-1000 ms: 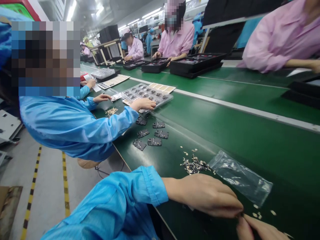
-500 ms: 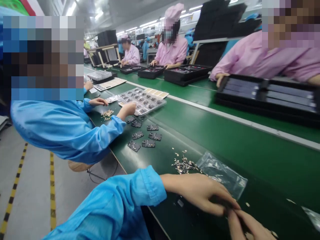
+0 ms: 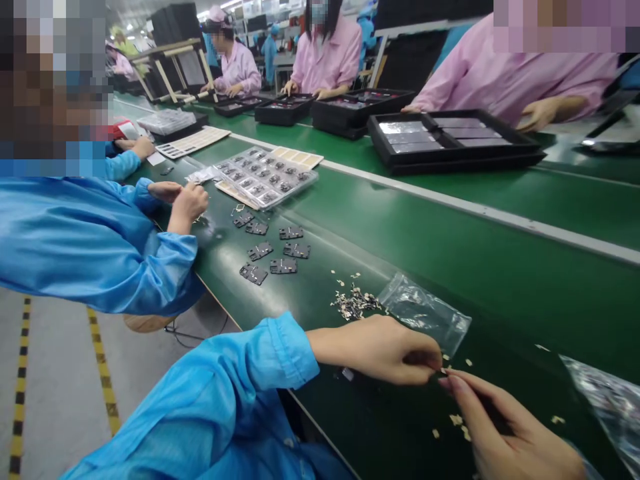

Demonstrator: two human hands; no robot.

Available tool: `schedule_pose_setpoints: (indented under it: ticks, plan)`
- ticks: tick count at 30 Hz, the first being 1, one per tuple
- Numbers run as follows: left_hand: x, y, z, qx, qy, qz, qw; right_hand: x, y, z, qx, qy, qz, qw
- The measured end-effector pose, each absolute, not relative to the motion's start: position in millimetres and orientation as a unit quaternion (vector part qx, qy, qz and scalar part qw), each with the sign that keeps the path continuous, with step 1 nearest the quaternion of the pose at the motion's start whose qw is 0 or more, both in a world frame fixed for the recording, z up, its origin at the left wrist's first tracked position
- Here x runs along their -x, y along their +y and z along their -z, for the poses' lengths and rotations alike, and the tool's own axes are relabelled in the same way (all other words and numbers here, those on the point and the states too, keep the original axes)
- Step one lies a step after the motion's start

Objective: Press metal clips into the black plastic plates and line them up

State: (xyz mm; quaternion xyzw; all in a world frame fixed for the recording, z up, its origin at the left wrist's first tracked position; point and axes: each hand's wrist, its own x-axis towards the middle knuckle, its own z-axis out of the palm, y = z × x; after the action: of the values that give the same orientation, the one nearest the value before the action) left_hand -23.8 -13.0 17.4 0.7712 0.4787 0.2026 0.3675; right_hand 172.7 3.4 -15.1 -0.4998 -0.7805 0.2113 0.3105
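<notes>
My left hand [image 3: 385,348] reaches in over the green bench, its fingers curled into a pinch. Fingertip to fingertip with it, my right hand [image 3: 517,427] is also closed, thumb against forefinger. A tiny pale bit shows where the two meet, but it is too small to name, and I cannot tell which hand grips it. Just behind my left hand lies a heap of small metal pieces [image 3: 354,303] beside a clear plastic bag [image 3: 425,310]. Several small pale pieces [image 3: 456,420] are scattered near my right hand.
Several flat black parts [image 3: 283,266] lie to the left. Beyond them is a clear compartment tray [image 3: 265,177]. A co-worker's blue sleeve [image 3: 100,247] is at left. Across the bench, people in pink handle black trays [image 3: 450,157]. Another plastic bag [image 3: 607,400] lies at right.
The view has shifted, bringing more of my right hand into the picture. My hands now meet only at the fingertips. The co-worker's hands at left have come together, away from the compartment tray.
</notes>
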Motion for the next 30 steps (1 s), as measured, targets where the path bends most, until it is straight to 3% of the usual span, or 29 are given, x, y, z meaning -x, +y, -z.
schedule_pose_setpoints:
  ticks: [5,10,14,19,22,27,30]
  plan:
    - [23.8,-9.2,-7.9,-0.694,0.454,-0.244,0.503,-169.6,1.1,10.7,0.475,-0.781,-0.213,0.345]
    - [19.3,-10.4,1.3,-0.674,0.432,-0.320,0.507,-167.2,-2.6,13.9,0.445,-0.772,-0.225,0.395]
    - [15.4,-11.1,5.4,-0.604,0.430,-0.355,0.570,-167.1,-2.1,17.4,0.457,-0.733,-0.250,0.438]
    - [12.3,-11.3,5.8,-0.571,0.438,-0.366,0.590,-164.4,-3.4,16.0,0.406,-0.765,-0.249,0.433]
    - [9.9,-11.4,3.1,-0.520,0.433,-0.383,0.629,-163.4,-3.8,14.5,0.395,-0.781,-0.182,0.447]
    - [5.1,-12.7,2.4,-0.459,0.448,-0.415,0.645,-164.4,-2.6,12.6,0.343,-0.820,0.039,0.456]
    - [4.2,-14.7,5.0,-0.495,0.450,-0.423,0.612,-164.3,-3.1,11.6,0.323,-0.840,0.058,0.432]
